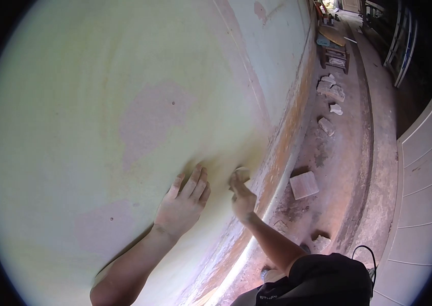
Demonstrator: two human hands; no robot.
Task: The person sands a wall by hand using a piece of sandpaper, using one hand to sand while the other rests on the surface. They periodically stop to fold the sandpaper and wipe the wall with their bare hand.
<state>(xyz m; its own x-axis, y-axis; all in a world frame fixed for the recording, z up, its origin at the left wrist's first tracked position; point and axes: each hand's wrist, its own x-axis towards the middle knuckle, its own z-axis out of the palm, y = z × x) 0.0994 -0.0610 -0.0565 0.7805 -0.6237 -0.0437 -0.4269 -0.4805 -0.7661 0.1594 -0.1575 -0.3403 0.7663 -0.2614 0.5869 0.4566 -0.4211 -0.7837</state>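
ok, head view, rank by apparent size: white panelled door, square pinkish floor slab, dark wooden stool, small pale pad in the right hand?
1. white panelled door, largest.
2. square pinkish floor slab and dark wooden stool: alike; stool is far off, so unranked.
3. small pale pad in the right hand, partly hidden.

Small pale pad (243, 173) pressed against pale green wall (98, 92); wall smooth, pinkish patches.

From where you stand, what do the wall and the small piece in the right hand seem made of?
The wall: likely plaster, matt pale green paint, with pinkish filler-like patches. The piece in the right hand: pale, thin, perhaps sandpaper; too blurred to be sure.
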